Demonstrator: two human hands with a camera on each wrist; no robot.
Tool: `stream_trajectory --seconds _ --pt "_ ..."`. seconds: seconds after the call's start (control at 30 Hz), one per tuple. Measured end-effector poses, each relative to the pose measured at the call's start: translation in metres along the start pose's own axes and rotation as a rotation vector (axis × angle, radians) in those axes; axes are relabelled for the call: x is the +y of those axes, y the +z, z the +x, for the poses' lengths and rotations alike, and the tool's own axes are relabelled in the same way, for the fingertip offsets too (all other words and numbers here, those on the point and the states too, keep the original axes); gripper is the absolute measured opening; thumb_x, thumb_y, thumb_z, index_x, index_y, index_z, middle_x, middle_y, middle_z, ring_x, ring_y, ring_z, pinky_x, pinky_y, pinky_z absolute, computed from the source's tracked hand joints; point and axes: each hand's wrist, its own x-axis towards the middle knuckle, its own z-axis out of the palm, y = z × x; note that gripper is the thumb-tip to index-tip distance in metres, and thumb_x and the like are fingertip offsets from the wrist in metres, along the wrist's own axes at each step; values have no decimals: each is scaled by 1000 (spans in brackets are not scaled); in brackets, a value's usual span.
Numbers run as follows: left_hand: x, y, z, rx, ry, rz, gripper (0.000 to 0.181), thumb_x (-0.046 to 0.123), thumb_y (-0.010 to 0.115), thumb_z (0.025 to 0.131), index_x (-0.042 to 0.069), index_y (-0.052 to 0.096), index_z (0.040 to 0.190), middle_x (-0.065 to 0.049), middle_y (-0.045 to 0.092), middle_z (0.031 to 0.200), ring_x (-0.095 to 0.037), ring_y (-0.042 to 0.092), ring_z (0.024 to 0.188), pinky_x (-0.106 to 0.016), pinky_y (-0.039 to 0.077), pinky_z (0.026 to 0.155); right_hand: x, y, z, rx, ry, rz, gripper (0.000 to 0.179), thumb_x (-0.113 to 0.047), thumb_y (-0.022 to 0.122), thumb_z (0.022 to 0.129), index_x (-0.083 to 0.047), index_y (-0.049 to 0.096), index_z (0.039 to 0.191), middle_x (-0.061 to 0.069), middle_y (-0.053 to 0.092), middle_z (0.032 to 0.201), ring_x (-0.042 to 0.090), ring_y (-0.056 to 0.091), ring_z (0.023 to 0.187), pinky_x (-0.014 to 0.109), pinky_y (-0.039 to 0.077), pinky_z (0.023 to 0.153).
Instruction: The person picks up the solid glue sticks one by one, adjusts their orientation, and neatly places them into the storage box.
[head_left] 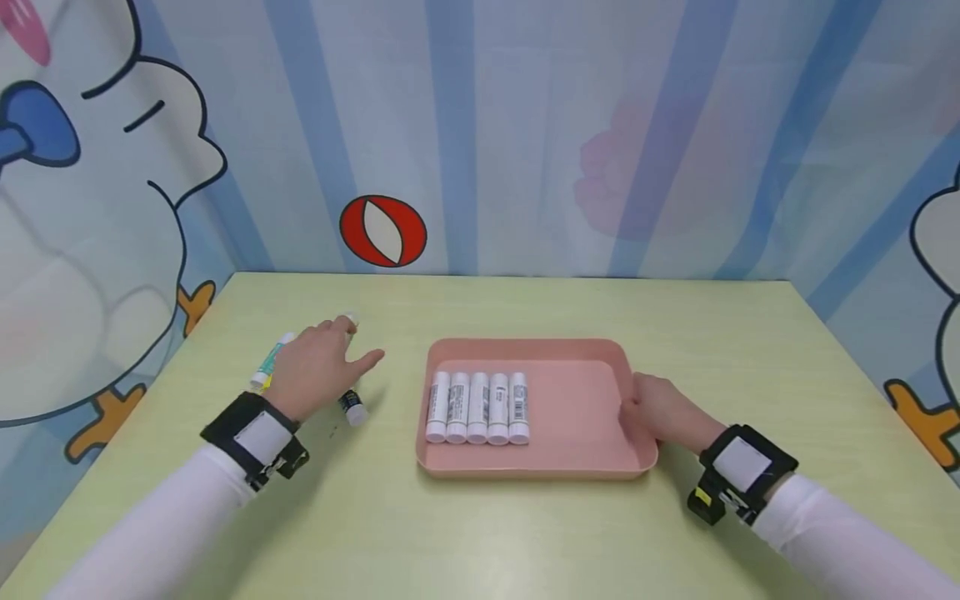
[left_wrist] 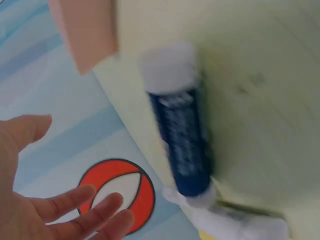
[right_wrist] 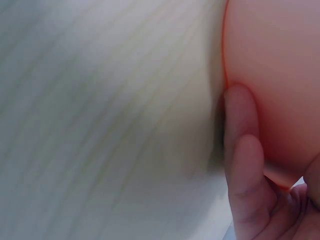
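My left hand (head_left: 315, 368) hovers over loose glue sticks at the table's left, thumb spread and fingers extended, holding nothing. Below its thumb lies a navy glue stick (head_left: 352, 407) with a white cap; the left wrist view shows this navy glue stick (left_wrist: 181, 140) apart from the fingers. A teal-and-white glue stick (head_left: 272, 362) lies left of the hand, and a white end (head_left: 352, 317) of another shows past the fingertips. My right hand (head_left: 667, 408) grips the right rim of a pink tray (head_left: 577, 408), fingers (right_wrist: 245, 165) against its outer wall.
Several white glue sticks (head_left: 477, 408) lie side by side in the tray's left half, caps toward me. The pale yellow-green table (head_left: 525, 542) ends at a printed blue-striped backdrop (head_left: 510, 167) behind and at the sides.
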Motion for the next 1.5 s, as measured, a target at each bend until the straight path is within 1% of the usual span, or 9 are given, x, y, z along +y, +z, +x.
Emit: stream_trajectory --seconds 0.17,0.27,0.37,0.5,0.67,0.87,1.03,1.3,1.5 --pt "-16 5 -8 -57 -87 51 71 61 66 82 -5 47 100 -13 48 69 -24 50 54 -32 36 44 0 1 1 -3 -4 0 20 -4 43 93 6 49 109 10 51 77 19 52 58 30 42 52" --pt "-20 9 -8 -92 -128 77 77 65 64 80 -7 46 102 -11 47 63 -23 49 49 -31 33 43 0 1 1 0 -7 -1 21 -4 43 92 7 49 109 11 51 77 19 52 58 30 42 52" --pt "-23 13 -8 -116 -152 93 78 66 64 80 -8 48 99 -9 44 55 -21 48 46 -29 29 43 0 1 1 1 -8 3 19 -4 43 92 7 48 107 11 51 77 19 51 58 30 42 52" --pt "-23 17 -7 -155 -186 86 75 66 65 80 -6 49 93 -8 44 55 -20 47 46 -28 28 43 0 1 1 -1 -1 2 18 -4 44 91 6 48 105 11 50 77 19 51 57 29 42 50" --pt "-23 19 -6 -188 -228 86 72 64 67 79 -5 49 90 -9 45 58 -22 49 50 -27 30 45 -2 0 1 -4 9 3 18 -4 44 92 6 47 106 11 50 77 19 51 57 29 43 49" --pt "-25 19 -7 -227 -238 82 66 57 71 80 -6 52 91 -11 49 63 -24 52 55 -28 34 47 -2 0 0 -13 22 14 21 -5 44 93 7 47 110 11 51 79 19 52 59 29 43 51" --pt "-25 21 -8 -268 -241 39 57 49 71 84 -6 57 90 -10 53 66 -23 53 57 -28 35 47 -1 0 -1 -9 19 13 23 -5 43 94 9 46 112 11 51 79 19 52 59 29 43 51" --pt "-28 28 -11 -252 -213 -41 40 35 69 88 -4 61 86 -10 55 66 -20 54 52 -27 42 45 0 -1 1 -6 25 9 19 -5 43 93 7 47 107 11 49 76 19 51 58 29 42 51" --pt "-27 25 -16 -279 -224 -93 37 33 67 90 -2 59 82 -9 55 66 -20 53 53 -26 40 46 0 -1 0 -12 33 14 22 -6 43 94 8 46 110 11 49 77 20 50 59 29 41 52"
